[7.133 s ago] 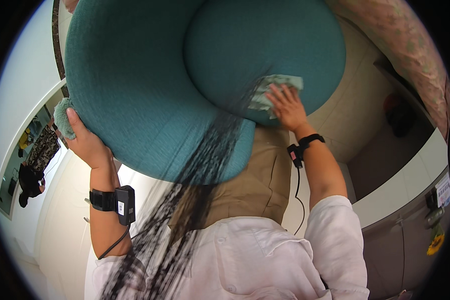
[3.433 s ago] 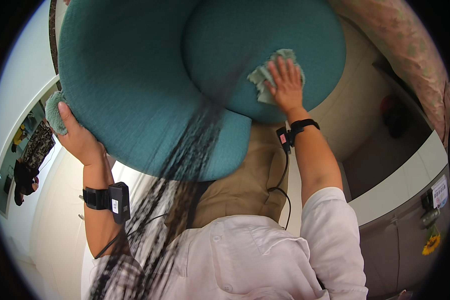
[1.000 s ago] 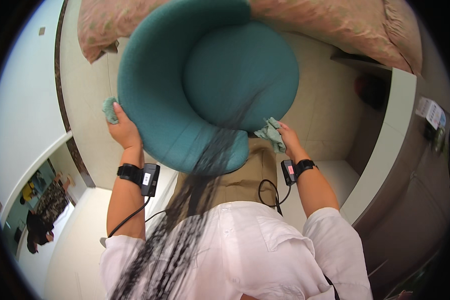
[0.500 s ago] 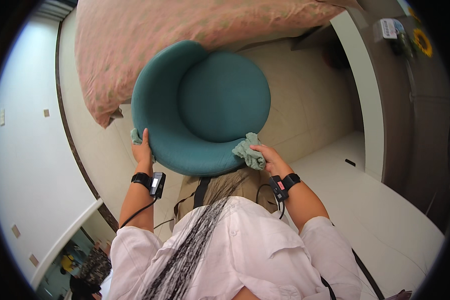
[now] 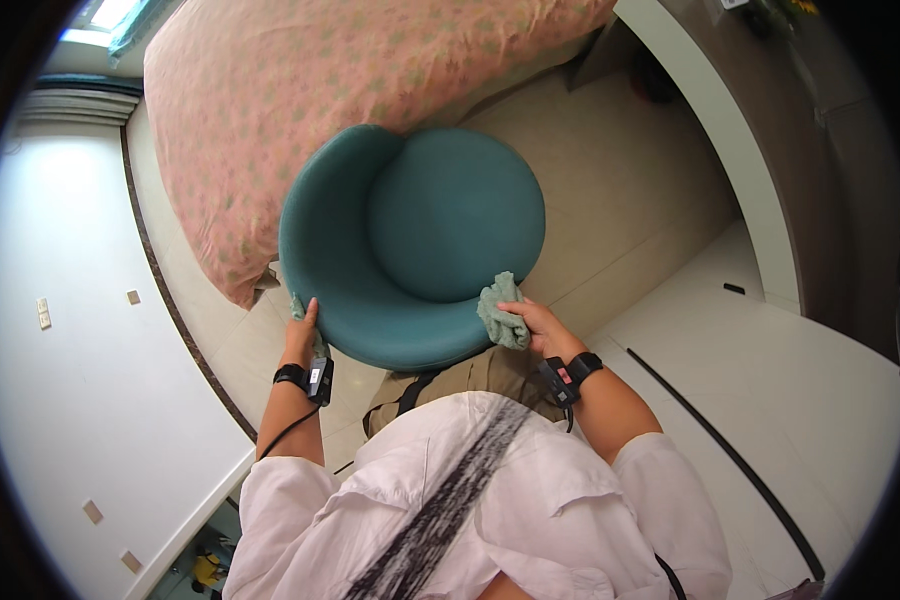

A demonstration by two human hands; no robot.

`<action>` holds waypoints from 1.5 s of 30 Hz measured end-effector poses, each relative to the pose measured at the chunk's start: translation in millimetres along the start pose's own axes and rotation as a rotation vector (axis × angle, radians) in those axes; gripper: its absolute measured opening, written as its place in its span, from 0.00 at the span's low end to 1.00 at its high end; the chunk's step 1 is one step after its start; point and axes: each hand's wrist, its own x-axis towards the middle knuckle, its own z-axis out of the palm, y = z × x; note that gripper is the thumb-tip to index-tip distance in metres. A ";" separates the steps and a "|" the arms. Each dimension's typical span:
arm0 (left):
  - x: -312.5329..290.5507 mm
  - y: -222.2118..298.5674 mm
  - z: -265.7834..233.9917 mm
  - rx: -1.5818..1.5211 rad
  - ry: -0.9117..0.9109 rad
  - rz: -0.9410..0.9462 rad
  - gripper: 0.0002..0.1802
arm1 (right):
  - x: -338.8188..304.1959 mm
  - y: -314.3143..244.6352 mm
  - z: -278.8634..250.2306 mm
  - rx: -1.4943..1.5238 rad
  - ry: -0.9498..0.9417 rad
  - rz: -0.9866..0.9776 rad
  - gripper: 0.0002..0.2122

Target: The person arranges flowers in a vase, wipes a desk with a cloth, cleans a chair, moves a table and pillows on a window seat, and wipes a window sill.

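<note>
A round teal fabric-covered chair with a low curved back (image 5: 440,215) stands on the beige tiled floor (image 5: 625,200), right in front of the person and close against a pink, floral-patterned bedspread (image 5: 300,120). The right hand (image 5: 542,325) has its fingers closed on a crumpled pale green cloth (image 5: 504,313), bunched at the near end of the curved back. The left hand (image 5: 302,334) is at the outer side of the back; scraps of a second pale green cloth (image 5: 320,345) show around it, so its fingers seem to grasp that one, though the chair and hand hide most of it.

The loose folds on the right look easiest to lose: only part of that cloth is pinched, and a drag across the upholstery could pull it free. The left cloth could slide down the outside of the back if the grip there slackens. Should both hands push unevenly, the chair might turn or shift and rub the bedspread; whether they already touch, I cannot tell. The thin black cable (image 5: 288,429) off the left wrist could snag during a wide reach, and the long dark hair (image 5: 450,495) hanging down the shirt could swing across the view if the person leans forward
</note>
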 end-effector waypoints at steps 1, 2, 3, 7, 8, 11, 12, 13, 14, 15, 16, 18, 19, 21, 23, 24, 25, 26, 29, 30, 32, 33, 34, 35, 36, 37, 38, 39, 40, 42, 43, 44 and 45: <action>-0.2 2.0 0.0 -0.014 -0.087 0.020 0.43 | 4.8 7.2 -5.3 0.018 0.012 -0.018 0.20; 0.8 3.9 1.5 -0.026 -0.177 0.037 0.48 | 9.2 14.9 -11.7 0.038 0.027 -0.035 0.20; -2.1 12.0 6.6 0.058 -0.272 0.017 0.52 | 10.5 22.5 -19.9 0.062 0.046 -0.034 0.20; 10.4 69.5 -7.3 0.307 -0.324 -0.128 0.55 | 8.9 21.9 -12.5 0.008 0.270 -0.105 0.18; 43.5 63.7 -6.9 0.279 -0.290 -0.055 0.53 | 8.6 22.9 -10.9 0.032 0.310 -0.129 0.17; 101.3 64.1 -21.2 0.172 -0.218 0.204 0.50 | 13.4 42.3 -2.9 0.132 0.349 -0.187 0.17; 107.1 82.4 -5.6 0.163 -0.247 0.147 0.49 | 12.6 46.9 -12.3 0.177 0.408 -0.222 0.17; 109.2 99.3 7.5 0.155 -0.275 0.094 0.49 | 12.8 53.2 -21.3 0.196 0.429 -0.237 0.17; 105.2 119.5 24.4 0.172 -0.308 0.111 0.49 | 13.9 59.1 -29.3 0.121 0.536 -0.340 0.19; 92.8 138.6 47.5 0.284 -0.278 0.185 0.47 | 13.2 63.6 -40.7 0.041 0.648 -0.439 0.20; 88.5 153.1 54.9 0.392 -0.221 0.264 0.46 | 16.1 63.8 -44.3 0.062 0.656 -0.454 0.20; 99.3 164.0 59.4 0.444 -0.189 0.343 0.45 | 29.9 62.8 -43.7 -0.669 1.012 -0.394 0.27; 96.6 171.3 73.2 0.483 -0.186 0.405 0.44 | 34.7 69.7 -54.6 -0.639 1.047 -0.396 0.27; 69.9 187.2 115.8 0.442 -0.329 0.465 0.43 | 38.9 81.8 -95.8 -0.428 1.199 -0.445 0.30; 67.1 191.9 128.8 0.292 -0.480 0.442 0.40 | 45.6 91.9 -122.4 -0.221 1.302 -0.509 0.32; 78.4 188.0 113.9 0.310 -0.466 0.444 0.40 | 50.2 86.1 -104.1 -0.058 1.184 -0.465 0.32; 84.0 187.4 103.7 0.227 -0.484 0.376 0.39 | 47.2 77.4 -87.4 0.108 1.089 -0.415 0.32; 85.9 187.9 96.4 0.141 -0.505 0.312 0.39 | 40.1 67.8 -72.1 0.266 1.012 -0.357 0.32; 76.4 179.8 97.9 0.004 -0.638 0.471 0.38 | 21.7 72.8 -49.3 0.556 0.585 -0.480 0.24; 72.5 181.8 102.1 0.013 -0.636 0.476 0.38 | 18.0 73.2 -52.4 0.571 0.600 -0.491 0.24; 67.7 187.4 109.9 0.076 -0.606 0.392 0.37 | 13.3 72.6 -61.1 0.619 0.575 -0.480 0.22; 63.6 190.4 110.0 0.128 -0.549 0.304 0.37 | 12.9 73.8 -65.6 0.630 0.581 -0.483 0.22; 59.8 190.7 110.8 0.179 -0.490 0.217 0.36 | 12.2 75.3 -70.5 0.582 0.584 -0.430 0.22; 75.6 179.8 110.2 0.188 -0.499 0.220 0.36 | 10.4 78.2 -75.0 0.533 0.587 -0.378 0.21; 107.7 171.1 84.9 0.102 -0.553 0.221 0.35 | 19.1 70.1 -59.1 0.528 0.547 -0.379 0.21; 126.4 167.6 70.4 0.017 -0.618 0.219 0.34 | 27.1 63.4 -42.7 0.543 0.589 -0.441 0.21; 118.0 169.1 83.0 0.024 -0.640 0.216 0.34 | 22.9 66.8 -45.1 0.570 0.681 -0.507 0.21; 100.5 178.1 87.7 0.040 -0.631 0.172 0.33 | 23.2 69.5 -51.2 0.558 0.729 -0.518 0.21; 87.2 184.7 93.2 0.056 -0.621 0.129 0.32 | 20.3 72.1 -59.4 0.565 0.739 -0.529 0.21; 111.5 183.8 85.5 -0.001 -0.628 0.111 0.31 | 21.6 64.9 -58.0 0.522 0.769 -0.464 0.21; 110.6 186.9 80.6 -0.063 -0.650 0.076 0.30 | 19.7 59.6 -54.0 0.513 0.753 -0.477 0.21; 108.6 188.2 72.6 -0.076 -0.642 0.091 0.30 | 16.9 54.8 -49.9 0.500 0.727 -0.491 0.21; 83.2 193.9 90.6 -0.072 -0.700 0.107 0.30 | 7.7 58.0 -61.2 0.504 0.740 -0.507 0.22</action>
